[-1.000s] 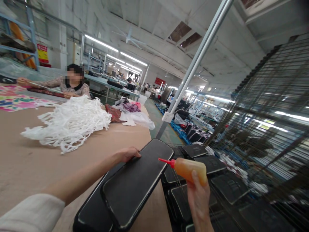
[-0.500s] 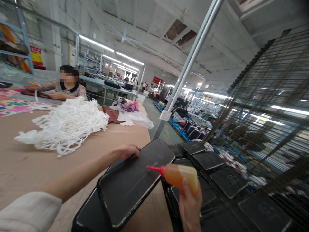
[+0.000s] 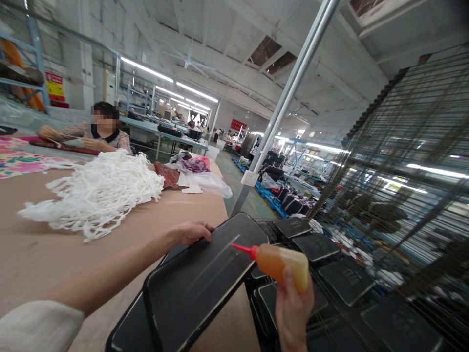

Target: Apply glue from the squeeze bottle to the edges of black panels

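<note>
My left hand [image 3: 194,232] grips the upper left edge of a black rectangular panel [image 3: 194,283] with rounded corners and a raised rim. The panel is tilted, and another black panel [image 3: 126,325] lies beneath it on the table. Glossy streaks run along the upper panel's face. In my right hand [image 3: 295,303] is a squeeze bottle [image 3: 282,264] of amber liquid, its red nozzle pointing left, close over the panel. Whether the tip touches the surface I cannot tell.
White netted strips [image 3: 106,190] are heaped on the brown table [image 3: 29,259]. A person [image 3: 106,132] works across it. To the right, a wire rack [image 3: 406,146] rises beside several black panels [image 3: 346,276]. A metal post [image 3: 282,107] stands ahead beyond the table edge.
My right hand has moved the bottle a little right and up along the panel. A longer glossy streak now shows on its face. My left hand keeps its hold.
</note>
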The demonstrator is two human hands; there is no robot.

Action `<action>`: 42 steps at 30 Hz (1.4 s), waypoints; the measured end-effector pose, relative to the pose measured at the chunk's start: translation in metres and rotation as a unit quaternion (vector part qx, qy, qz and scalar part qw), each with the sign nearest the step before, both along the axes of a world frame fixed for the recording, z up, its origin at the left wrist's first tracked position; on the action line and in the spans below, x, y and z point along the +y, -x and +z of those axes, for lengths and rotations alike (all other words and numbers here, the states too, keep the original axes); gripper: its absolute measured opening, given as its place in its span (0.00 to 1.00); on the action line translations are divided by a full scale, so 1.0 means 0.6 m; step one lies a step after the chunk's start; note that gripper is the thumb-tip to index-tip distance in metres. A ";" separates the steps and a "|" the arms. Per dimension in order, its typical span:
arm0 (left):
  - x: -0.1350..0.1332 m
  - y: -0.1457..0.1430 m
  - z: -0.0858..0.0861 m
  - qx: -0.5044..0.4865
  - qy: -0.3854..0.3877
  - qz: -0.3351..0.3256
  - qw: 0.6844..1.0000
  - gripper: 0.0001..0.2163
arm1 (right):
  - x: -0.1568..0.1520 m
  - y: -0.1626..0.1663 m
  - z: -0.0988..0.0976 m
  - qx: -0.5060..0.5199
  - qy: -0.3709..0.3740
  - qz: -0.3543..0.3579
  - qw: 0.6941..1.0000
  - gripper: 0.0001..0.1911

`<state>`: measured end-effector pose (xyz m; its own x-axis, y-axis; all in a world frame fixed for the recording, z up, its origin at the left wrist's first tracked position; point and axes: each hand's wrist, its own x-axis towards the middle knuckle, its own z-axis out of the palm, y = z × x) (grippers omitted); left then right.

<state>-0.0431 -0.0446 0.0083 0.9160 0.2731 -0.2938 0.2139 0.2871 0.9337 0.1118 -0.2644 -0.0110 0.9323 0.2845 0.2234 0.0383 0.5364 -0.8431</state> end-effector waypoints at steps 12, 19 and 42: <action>0.003 -0.012 0.000 -0.006 0.005 0.019 1.000 0.14 | -0.021 0.010 -0.038 0.018 0.026 0.019 0.999 0.26; -0.007 -0.032 0.006 0.026 0.001 0.039 0.999 0.16 | -0.028 0.001 -0.060 0.065 0.051 0.041 0.996 0.28; 0.105 -0.205 -0.108 0.001 -0.107 0.072 0.992 0.16 | -0.234 -0.141 -0.046 0.250 -0.032 -0.227 0.941 0.27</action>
<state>0.0800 0.0185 -0.0565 0.8621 0.4580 -0.2168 0.1868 0.1104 0.9762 0.1963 -0.4050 -0.0387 0.9476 -0.1671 -0.2724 -0.1174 0.6107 -0.7831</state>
